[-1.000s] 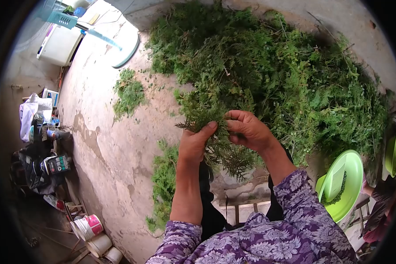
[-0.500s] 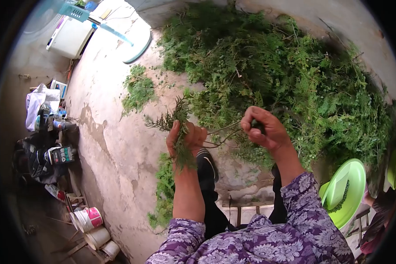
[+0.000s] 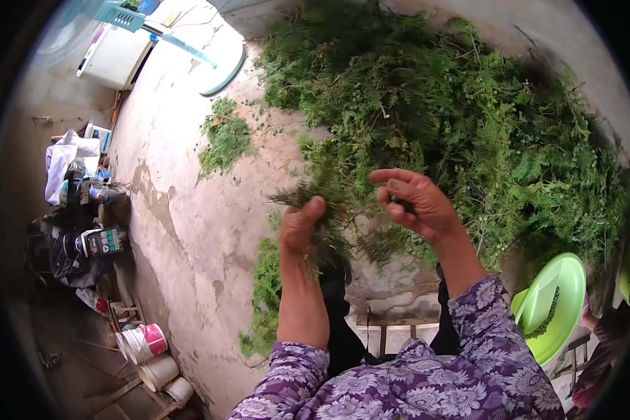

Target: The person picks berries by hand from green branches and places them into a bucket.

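My left hand (image 3: 302, 222) is closed around a leafy cypress branch (image 3: 334, 241), its flat green sprays blurred by motion on both sides of the fist. Facing it, a short way to the right, is my right hand (image 3: 421, 204). Its index finger is stretched out while the other fingers curl over small dark green pieces (image 3: 403, 204) in the palm, too small to name surely. Behind both hands spreads a large heap of cut cypress branches (image 3: 462, 133).
At right stands a lime green basin (image 3: 574, 294) with small green pieces inside. A fan base (image 3: 225, 73) is at the top left, and white buckets (image 3: 145, 343) are at the lower left. Smaller clumps of greenery (image 3: 225, 136) lie on the concrete floor (image 3: 189, 231). Another person's sleeve (image 3: 602, 357) shows at far right.
The branch has swung and turned in my left hand, and that hand has shifted slightly right. My right hand has loosened from the stems, its index finger now extended.
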{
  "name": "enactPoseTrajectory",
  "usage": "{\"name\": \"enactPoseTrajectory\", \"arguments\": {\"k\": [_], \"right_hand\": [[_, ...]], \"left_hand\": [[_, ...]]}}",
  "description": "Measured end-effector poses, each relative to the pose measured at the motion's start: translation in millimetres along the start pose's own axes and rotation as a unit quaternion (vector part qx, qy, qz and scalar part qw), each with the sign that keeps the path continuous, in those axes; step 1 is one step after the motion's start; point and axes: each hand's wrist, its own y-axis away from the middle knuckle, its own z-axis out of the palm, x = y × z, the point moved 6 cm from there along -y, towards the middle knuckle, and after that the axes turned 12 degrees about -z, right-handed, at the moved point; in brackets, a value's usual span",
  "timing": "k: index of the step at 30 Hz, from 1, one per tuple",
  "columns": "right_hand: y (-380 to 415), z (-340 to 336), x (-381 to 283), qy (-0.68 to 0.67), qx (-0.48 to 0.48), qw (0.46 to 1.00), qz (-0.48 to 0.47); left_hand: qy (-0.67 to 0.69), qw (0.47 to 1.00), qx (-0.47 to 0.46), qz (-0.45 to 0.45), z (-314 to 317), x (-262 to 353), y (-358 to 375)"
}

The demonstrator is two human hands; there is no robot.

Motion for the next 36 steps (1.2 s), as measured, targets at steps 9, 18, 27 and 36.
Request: {"name": "enactPoseTrajectory", "arguments": {"k": [9,18,27,36], "right_hand": [[2,3,6,0.083,-0.028,0.996,-0.014],[3,-1,7,0.146,-0.078,0.986,-0.017],[4,-6,14,0.109,-0.019,0.994,0.02],[37,0,19,-0.074,-0.015,0.996,0.042]], "left_hand": [[-0.126,0.982,-0.07,-0.124,35,-22,-13],[-0.145,0.978,-0.083,-0.125,39,-23,-11],[-0.2,0.97,-0.053,-0.13,36,-20,-8],[-0.189,0.978,-0.031,-0.082,37,-21,-4]]}}
